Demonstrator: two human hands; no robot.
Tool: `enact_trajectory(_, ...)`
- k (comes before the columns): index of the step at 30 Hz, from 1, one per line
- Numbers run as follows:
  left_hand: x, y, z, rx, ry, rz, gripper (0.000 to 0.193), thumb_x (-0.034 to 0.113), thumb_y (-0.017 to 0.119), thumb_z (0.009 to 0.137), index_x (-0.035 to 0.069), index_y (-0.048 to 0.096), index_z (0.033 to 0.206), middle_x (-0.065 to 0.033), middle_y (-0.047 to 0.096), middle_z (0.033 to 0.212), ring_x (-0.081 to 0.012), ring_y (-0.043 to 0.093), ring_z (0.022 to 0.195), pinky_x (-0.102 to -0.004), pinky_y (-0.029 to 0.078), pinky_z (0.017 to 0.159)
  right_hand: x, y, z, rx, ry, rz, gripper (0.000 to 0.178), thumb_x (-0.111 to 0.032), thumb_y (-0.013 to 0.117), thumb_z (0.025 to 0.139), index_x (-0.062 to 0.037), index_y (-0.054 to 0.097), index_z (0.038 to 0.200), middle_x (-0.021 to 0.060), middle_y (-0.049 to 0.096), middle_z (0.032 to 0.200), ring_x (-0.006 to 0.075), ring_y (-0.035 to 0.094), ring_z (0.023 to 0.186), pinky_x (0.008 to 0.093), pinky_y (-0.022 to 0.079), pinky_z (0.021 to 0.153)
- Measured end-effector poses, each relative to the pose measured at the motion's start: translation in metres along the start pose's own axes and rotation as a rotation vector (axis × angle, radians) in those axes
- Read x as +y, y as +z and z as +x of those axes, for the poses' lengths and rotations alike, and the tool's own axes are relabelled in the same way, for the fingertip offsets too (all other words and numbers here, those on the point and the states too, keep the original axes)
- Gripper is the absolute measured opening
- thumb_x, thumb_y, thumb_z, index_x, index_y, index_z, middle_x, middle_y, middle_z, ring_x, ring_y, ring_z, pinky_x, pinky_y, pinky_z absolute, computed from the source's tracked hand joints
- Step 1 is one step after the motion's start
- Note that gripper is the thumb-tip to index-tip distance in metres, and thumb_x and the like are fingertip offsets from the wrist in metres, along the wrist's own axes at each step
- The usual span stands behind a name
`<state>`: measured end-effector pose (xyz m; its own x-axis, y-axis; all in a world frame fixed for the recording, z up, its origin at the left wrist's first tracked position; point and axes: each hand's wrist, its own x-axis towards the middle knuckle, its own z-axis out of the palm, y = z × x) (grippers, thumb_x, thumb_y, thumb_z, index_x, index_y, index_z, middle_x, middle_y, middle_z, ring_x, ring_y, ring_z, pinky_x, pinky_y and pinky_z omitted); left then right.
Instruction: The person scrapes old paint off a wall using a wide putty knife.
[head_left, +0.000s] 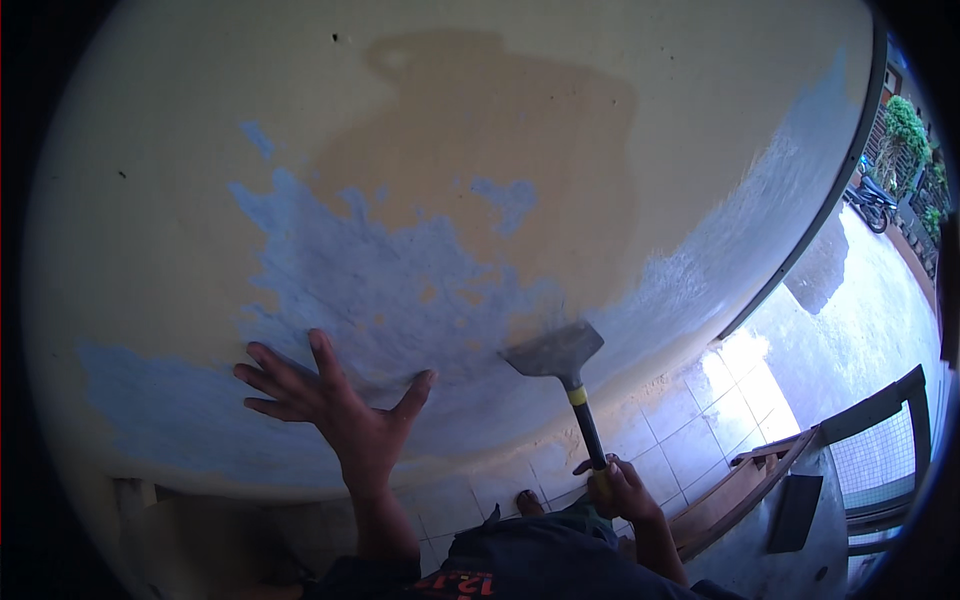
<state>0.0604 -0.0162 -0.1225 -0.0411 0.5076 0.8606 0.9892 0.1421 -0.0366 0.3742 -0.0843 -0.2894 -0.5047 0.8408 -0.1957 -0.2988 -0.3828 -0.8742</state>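
Note:
A cream-painted wall [180, 230] fills most of the view, with a large ragged patch of bluish-grey surface [350, 255] where the cream coat is gone. My left hand [365, 420] reaches up to this patch, fingers spread wide, and it appears to rest against the wall. In my right hand [622, 490] is a long-handled scraper [556, 352], gripped low on its dark handle near a yellow band. Its wide metal blade meets the wall at the lower edge of the patch, right of my left hand. A broad shadow falls across the cream paint above.
Pale floor tiles [665, 465] run along the wall's foot, with loose flakes near it. Wooden and mesh-panelled frames [870, 440] stand at the lower right. Beyond the wall's dark edge strip [845, 195] are bright paving, a parked motorcycle [872, 203] and green plants [905, 125].

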Motion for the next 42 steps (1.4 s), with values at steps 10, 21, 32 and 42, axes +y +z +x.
enact_trajectory(10,-0.002,-0.004,-0.001,-0.038,-0.018,-0.065,0.112,0.077,0.063,0.064,0.022,0.018,0.150,-0.0259,-0.008,0.153,-0.0512,-0.016,0.137,-0.0751,-0.011,0.095,-0.008,-0.012,-0.001,-0.008,-0.022,0.057,0.055,-0.045,0.034,0.100,0.0050,0.049,0.119,0.0004,0.042,0.055,0.0072,0.035,0.039,0.0224,0.029,0.037)
enact_trajectory(21,0.003,-0.008,-0.003,-0.004,-0.044,-0.033,0.121,0.077,0.067,0.059,0.017,0.014,0.150,-0.0224,-0.006,0.154,-0.0466,-0.013,0.140,-0.0726,-0.008,0.099,-0.018,0.012,0.002,-0.010,-0.101,-0.017,0.059,-0.049,0.036,0.098,0.0054,0.049,0.116,0.0012,0.044,0.057,0.0075,0.038,0.039,0.0233,0.030,0.036)
enact_trajectory(32,0.002,-0.007,0.003,0.008,-0.029,-0.021,0.121,0.077,0.067,0.059,0.019,0.014,0.151,-0.0213,-0.006,0.155,-0.0468,-0.013,0.140,-0.0732,-0.007,0.099,-0.003,0.001,-0.008,0.017,-0.015,-0.006,0.053,-0.042,0.035,0.100,0.0043,0.053,0.120,-0.0004,0.047,0.061,0.0060,0.041,0.048,0.0217,0.034,0.045)
enact_trajectory(42,-0.001,-0.007,0.002,-0.013,-0.017,-0.060,0.114,0.077,0.063,0.063,0.020,0.017,0.150,-0.0247,-0.008,0.153,-0.0505,-0.015,0.138,-0.0751,-0.010,0.095,-0.002,-0.020,-0.012,0.060,0.005,-0.012,0.051,-0.041,0.038,0.100,0.0051,0.054,0.116,-0.0008,0.045,0.059,0.0061,0.039,0.045,0.0215,0.032,0.041)
